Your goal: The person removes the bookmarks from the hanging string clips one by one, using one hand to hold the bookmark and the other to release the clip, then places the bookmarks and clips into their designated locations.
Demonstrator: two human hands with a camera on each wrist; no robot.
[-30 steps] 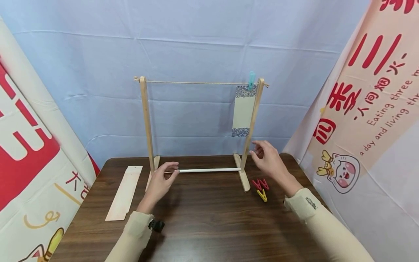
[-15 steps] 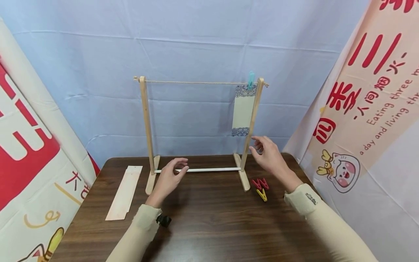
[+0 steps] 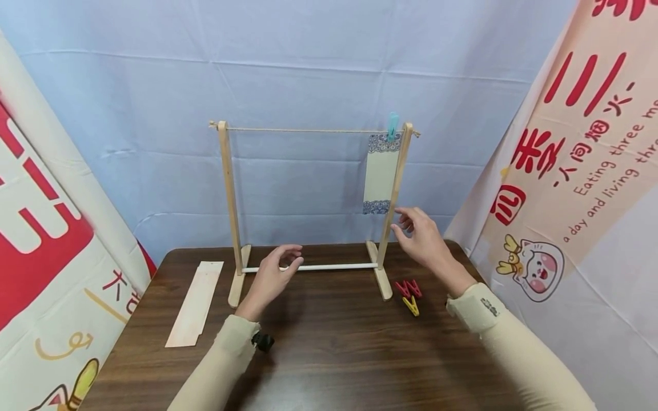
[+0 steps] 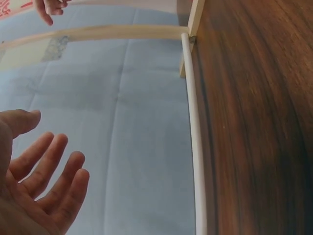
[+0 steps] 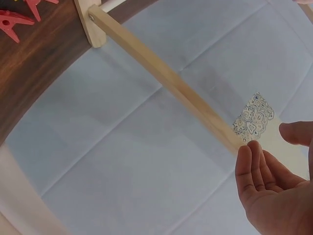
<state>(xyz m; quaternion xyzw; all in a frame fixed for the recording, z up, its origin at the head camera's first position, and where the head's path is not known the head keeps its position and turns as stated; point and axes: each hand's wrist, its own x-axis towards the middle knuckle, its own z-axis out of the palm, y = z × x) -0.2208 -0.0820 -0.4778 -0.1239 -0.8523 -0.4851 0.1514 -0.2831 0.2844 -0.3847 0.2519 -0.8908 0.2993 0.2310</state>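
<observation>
A wooden stand with a string across its top and a white rod low down stands on the table. From the string's right end hangs a pale card with blue patterned ends, under a light-blue clothespin. My left hand hovers by the rod, fingers loosely bent; the left wrist view shows its palm bare. Near the right post, below the card, my right hand is raised with relaxed fingers and holds nothing, as the right wrist view of the hand confirms.
Two red clothespins and a yellow one lie on the table by the stand's right foot. Pale strips lie at the left. A blue cloth hangs behind, with printed banners at the sides.
My left hand has moved right along the rod, away from the left post. My right hand has risen slightly beside the right post. The card and clothespins have stayed put.
</observation>
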